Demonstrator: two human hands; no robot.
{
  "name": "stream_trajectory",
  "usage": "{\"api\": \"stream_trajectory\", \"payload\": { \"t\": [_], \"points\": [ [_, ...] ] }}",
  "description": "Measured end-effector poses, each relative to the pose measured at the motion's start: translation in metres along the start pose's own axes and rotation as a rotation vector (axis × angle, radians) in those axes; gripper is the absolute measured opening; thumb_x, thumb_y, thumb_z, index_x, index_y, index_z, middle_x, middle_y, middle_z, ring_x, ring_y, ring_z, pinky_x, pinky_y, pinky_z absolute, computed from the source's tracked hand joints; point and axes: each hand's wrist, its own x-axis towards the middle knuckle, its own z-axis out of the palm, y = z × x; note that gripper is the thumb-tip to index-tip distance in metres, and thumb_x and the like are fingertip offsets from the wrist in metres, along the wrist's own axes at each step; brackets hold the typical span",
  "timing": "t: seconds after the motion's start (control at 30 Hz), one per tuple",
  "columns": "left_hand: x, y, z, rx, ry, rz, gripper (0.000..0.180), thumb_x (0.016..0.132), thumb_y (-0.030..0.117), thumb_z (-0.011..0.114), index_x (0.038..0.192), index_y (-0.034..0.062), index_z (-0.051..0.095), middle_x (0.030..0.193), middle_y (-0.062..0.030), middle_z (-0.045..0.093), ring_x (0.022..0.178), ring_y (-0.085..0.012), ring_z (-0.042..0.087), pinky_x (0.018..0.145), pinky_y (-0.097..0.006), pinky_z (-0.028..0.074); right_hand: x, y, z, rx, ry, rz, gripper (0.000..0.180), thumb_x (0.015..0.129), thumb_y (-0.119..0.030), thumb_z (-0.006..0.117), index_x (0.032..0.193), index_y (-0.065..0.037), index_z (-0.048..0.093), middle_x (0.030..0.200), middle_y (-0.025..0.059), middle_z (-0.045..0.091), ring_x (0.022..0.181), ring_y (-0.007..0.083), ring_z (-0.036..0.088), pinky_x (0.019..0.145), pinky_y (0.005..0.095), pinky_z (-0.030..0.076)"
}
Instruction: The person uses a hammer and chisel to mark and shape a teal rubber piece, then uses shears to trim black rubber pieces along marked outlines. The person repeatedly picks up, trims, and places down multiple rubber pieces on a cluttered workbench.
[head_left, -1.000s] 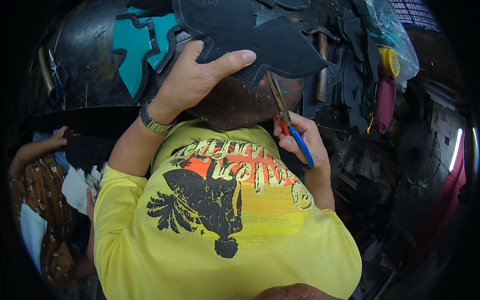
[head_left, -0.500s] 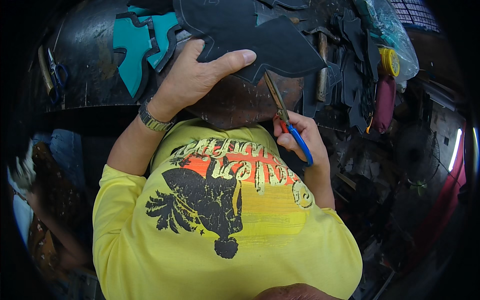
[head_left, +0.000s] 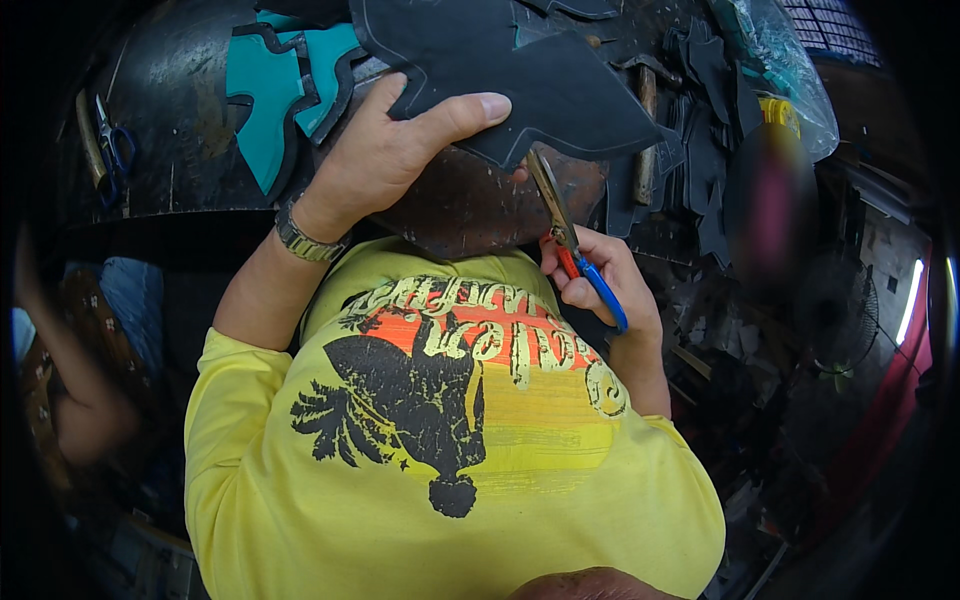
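My left hand (head_left: 400, 145) grips a large black sheet (head_left: 490, 80), perhaps leather, with its thumb on top and the other fingers mostly hidden underneath. Pale outlines are drawn on the sheet. In my right hand (head_left: 600, 270) is a pair of scissors (head_left: 556, 210) with blue and red handles. The blades point up and away, their tips at the sheet's near edge beside a drawn corner. Under the sheet's near edge a brown rounded board (head_left: 460, 205) sticks out toward my shirt.
Turquoise pieces with black borders (head_left: 265, 95) lie at the far left, with blue-handled scissors (head_left: 122, 150) beyond them. A hammer (head_left: 645, 130) and stacked black pieces (head_left: 700, 140) are on the right, near a plastic bag (head_left: 790, 70). Another person's arm (head_left: 80, 370) shows at the left.
The scissors have shifted slightly, and a fingertip now shows under the sheet by the blades. The sheet moved a little right. A dark blur now covers the maroon object; the other person's arm moved.
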Motion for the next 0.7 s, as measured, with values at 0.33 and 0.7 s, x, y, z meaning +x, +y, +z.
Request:
{"api": "stream_trajectory", "payload": {
  "t": [0.33,0.7],
  "points": [
    [-0.004,-0.018,-0.012,0.329,-0.069,0.166,0.028,0.099,0.017,0.061,0.125,0.0134,0.069,0.116,-0.0038,0.071,0.099,-0.0155,0.065,0.089,-0.026,0.047,0.001,0.002,0.002,-0.06,0.017,-0.013,0.045,0.08,-0.041,0.084,0.085,-0.004,0.059,0.074,-0.0044,0.049,0.068,0.0048,0.043,0.06,0.0224,0.036],
    [-0.003,-0.016,-0.012,0.418,-0.051,0.207,0.028,0.098,0.017,0.062,0.124,0.0121,0.069,0.114,-0.0041,0.072,0.098,-0.0149,0.065,0.086,-0.026,0.047,0.001,-0.003,0.002,-0.037,-0.02,0.063,0.042,0.083,-0.039,0.081,0.081,-0.005,0.057,0.069,-0.005,0.047,0.066,0.0047,0.04,0.058,0.0231,0.034]
  ]
}}
